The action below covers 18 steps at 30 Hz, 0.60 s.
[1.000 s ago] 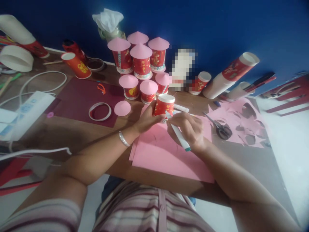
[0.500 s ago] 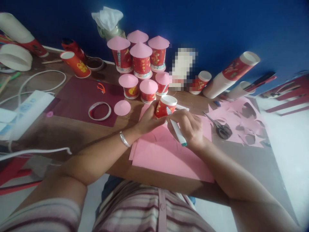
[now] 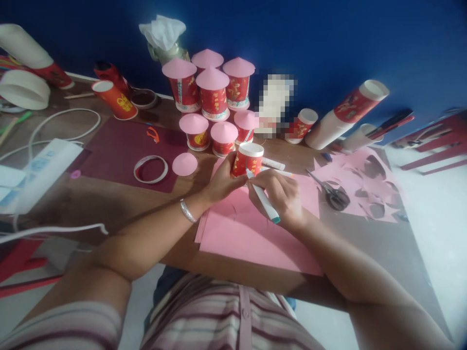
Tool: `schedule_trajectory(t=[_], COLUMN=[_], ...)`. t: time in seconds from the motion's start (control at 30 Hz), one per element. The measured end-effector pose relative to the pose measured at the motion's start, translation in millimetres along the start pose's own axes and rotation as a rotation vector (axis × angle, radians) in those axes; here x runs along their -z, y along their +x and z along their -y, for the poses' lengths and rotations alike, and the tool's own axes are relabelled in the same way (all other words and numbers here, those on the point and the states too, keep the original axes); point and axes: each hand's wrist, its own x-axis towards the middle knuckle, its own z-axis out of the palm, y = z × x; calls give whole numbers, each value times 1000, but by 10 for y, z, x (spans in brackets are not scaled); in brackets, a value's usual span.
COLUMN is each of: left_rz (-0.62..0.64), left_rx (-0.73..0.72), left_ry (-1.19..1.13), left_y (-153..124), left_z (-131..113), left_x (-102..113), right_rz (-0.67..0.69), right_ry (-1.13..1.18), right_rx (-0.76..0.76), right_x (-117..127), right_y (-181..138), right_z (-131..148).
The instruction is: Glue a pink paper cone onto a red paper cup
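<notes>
The left hand curls its fingers round a red, white-rimmed paper cup, near pink paper sheets; the right hand pinches a white, green-ended marker. Slack left fingers could let the cup twist.

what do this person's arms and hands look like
The left hand and right hand are ungloved. A silvery bangle circles the left wrist; the right wrist shows nothing worn. A short sleeve with pale and dark reddish stripes shows on the left arm.
</notes>
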Motion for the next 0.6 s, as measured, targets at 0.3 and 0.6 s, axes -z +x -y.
schedule_trajectory(t=[0.3, 0.6], left_rz=[5, 3], left_rx=[6, 57], left_ry=[-97, -156], left_y=[-5, -8], left_z=[24, -6], left_x=[2, -8], right_rz=[-11, -24], right_ry=[13, 15], right_rx=[-2, 2], right_x=[3, -1], right_y=[6, 11], right_z=[-2, -9])
